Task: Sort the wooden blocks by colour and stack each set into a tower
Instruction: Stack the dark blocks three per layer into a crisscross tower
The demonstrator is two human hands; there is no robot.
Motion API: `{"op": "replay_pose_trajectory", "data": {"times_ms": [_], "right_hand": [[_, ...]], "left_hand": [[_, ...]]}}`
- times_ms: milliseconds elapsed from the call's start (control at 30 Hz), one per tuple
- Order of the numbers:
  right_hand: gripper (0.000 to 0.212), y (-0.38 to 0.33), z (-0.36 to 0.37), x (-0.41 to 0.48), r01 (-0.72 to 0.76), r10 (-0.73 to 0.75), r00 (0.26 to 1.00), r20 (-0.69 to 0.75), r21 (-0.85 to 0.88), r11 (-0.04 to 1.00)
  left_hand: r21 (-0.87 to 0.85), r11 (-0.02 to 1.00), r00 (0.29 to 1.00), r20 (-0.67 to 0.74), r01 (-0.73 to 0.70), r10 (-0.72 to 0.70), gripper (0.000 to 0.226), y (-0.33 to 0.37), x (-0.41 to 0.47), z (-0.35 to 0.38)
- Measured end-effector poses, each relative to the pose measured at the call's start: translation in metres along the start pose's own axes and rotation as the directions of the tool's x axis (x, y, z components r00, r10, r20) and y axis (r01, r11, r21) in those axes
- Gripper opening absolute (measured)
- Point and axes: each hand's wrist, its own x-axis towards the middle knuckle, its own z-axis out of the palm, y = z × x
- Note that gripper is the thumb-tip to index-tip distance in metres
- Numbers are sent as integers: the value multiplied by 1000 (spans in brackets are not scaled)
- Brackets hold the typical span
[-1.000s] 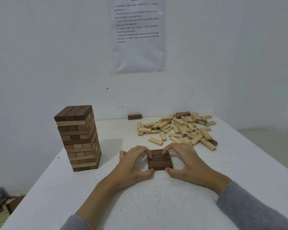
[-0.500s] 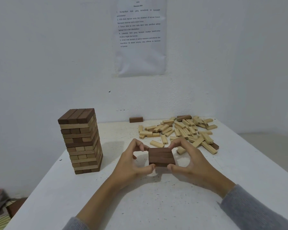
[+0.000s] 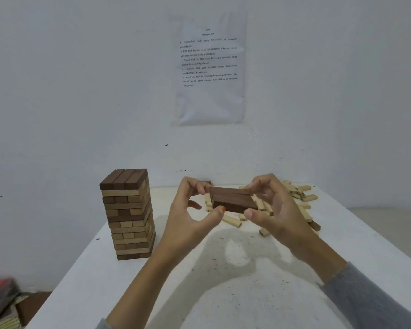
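Dark blocks lifted above table, pinched between both hands, left, right.

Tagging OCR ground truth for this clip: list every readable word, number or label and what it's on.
Sheet on the wall: heading reads roughly "Menyusun Blok", blurred.
Same sheet: lines numbered 1 to 5; line 1 opens "Kumpulkan blok yang"; the rest is too small to quote.
Light blocks at the pile's far right: dark printed marks, unreadable.
Tower and held dark blocks: no text visible.
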Motion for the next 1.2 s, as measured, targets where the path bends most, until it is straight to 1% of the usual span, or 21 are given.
{"op": "replay_pose_trajectory", "data": {"times_ms": [133,267,400,500,600,667,767,867,967,1100,1200], "right_hand": [[47,-26,7,24,69,-69,997,-21,36,997],[42,-48,20,48,89,-88,996,-16,101,991],[47,-63,39,69,126,-124,992,-20,136,983],[54,-70,56,82,122,-121,993,-18,147,982],[65,-72,75,91,108,-107,994,-16,168,980],[67,-71,89,96,94,-92,996,-16,170,981],[63,-67,110,101,64,-63,998,-16,150,987],[56,-60,128,104,42,-38,999,-27,125,991],[53,-51,143,104,11,-11,1000,-3,124,992],[54,-39,158,103,-45,41,999,35,138,989],[55,-33,165,102,-80,75,996,44,135,988]], "left_hand": [[-30,997,996,-49,-78,76,39,23,19,-12],[19,991,985,-106,-134,135,37,42,37,-32],[54,983,973,-143,-177,183,36,56,50,-57],[65,981,969,-154,-183,191,36,61,56,-79],[63,985,971,-169,-159,167,37,58,60,-103],[64,990,974,-184,-123,133,39,52,60,-118],[56,996,981,-177,-69,78,40,42,58,-136],[102,995,985,-171,3,14,44,28,55,-154],[128,989,984,-166,80,-59,49,14,49,-166],[100,981,973,-178,165,-146,50,-1,40,-174],[59,979,969,-167,195,-183,50,-8,36,-177]]}}
